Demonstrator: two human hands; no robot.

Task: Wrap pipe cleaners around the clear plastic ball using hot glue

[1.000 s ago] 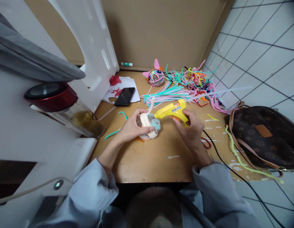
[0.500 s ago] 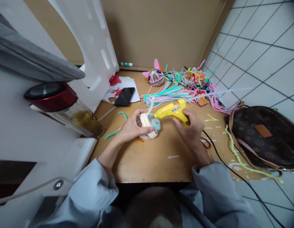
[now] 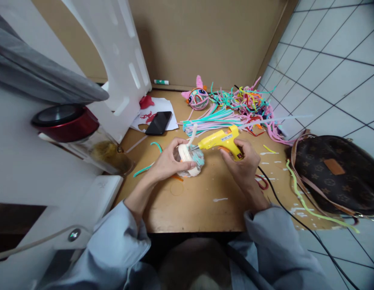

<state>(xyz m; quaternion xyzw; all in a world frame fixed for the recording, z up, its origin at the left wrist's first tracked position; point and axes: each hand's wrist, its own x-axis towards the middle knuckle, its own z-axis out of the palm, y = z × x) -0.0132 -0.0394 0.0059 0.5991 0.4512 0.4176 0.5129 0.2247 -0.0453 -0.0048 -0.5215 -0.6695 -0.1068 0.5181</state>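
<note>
My left hand (image 3: pixel 171 159) is closed round a small roundish craft piece (image 3: pixel 198 159), clear and pale blue, with cream pipe cleaner wound over its left side. One cream pipe-cleaner end (image 3: pixel 193 133) sticks up from it. In my right hand (image 3: pixel 244 161) is a yellow hot glue gun (image 3: pixel 218 139), its nozzle pointing left at the craft piece. Whether the tip touches the piece I cannot tell. A long clear glue stick (image 3: pixel 271 120) juts out of the gun's back. My left fingers partly hide the piece.
A pink-eared ball figure (image 3: pixel 199 99) and piled pipe cleaners (image 3: pixel 250 100) lie at the back. A phone (image 3: pixel 158 123) rests on paper. To the left stands a glass bottle (image 3: pixel 105 151); on the right are a brown bag (image 3: pixel 334 173) and the black cord (image 3: pixel 283 205).
My right hand has drawn the glue gun slightly to the right, its nozzle shifting across the craft piece. My left hand and the piece have stayed in place.
</note>
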